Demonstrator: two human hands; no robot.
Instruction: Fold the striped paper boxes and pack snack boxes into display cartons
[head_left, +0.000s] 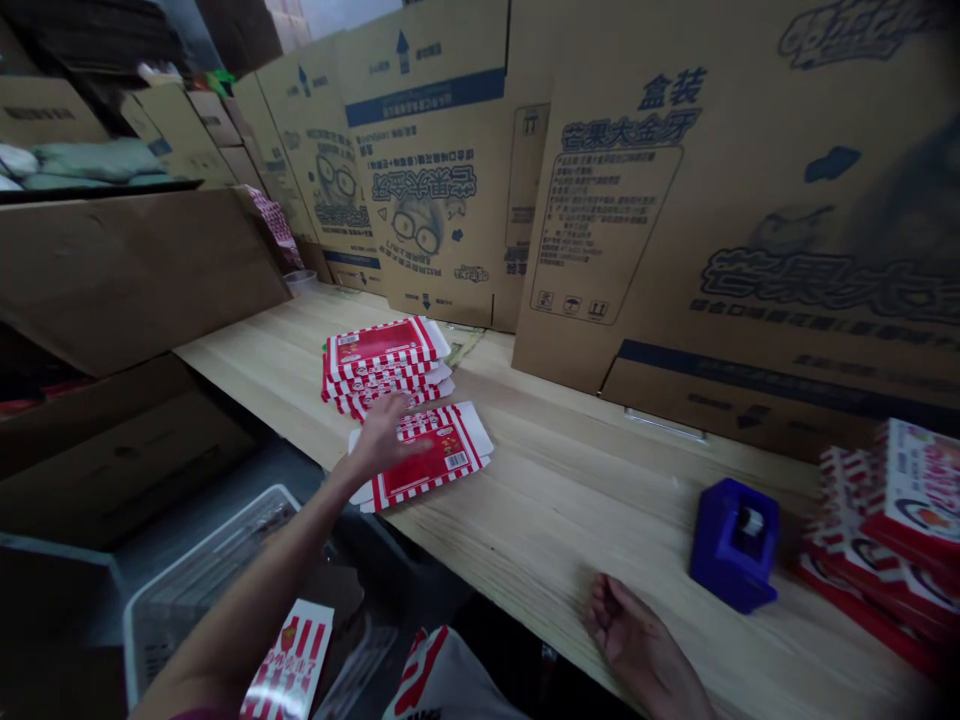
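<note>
A pile of flat red-and-white striped cartons [382, 360] lies on the pale wooden table [547, 480]. Just in front of it is another flat striped carton [450, 455]. My left hand [382, 437] rests on that carton's near end with its fingers spread, holding nothing. My right hand [630, 635] lies at the table's near edge, fingers loosely curled on nothing. Beside it stands a blue tape dispenser [731, 545] with a small roll inside. A stack of red-and-white boxes [877, 530] sits at the right, cut off by the frame.
Large printed cardboard sheets [750, 200] stand along the table's back. A small clear cup [300, 282] sits in the far corner. Below the near edge are a clear plastic crate [202, 570], a striped carton [289, 665] and a white-and-red bag [442, 680].
</note>
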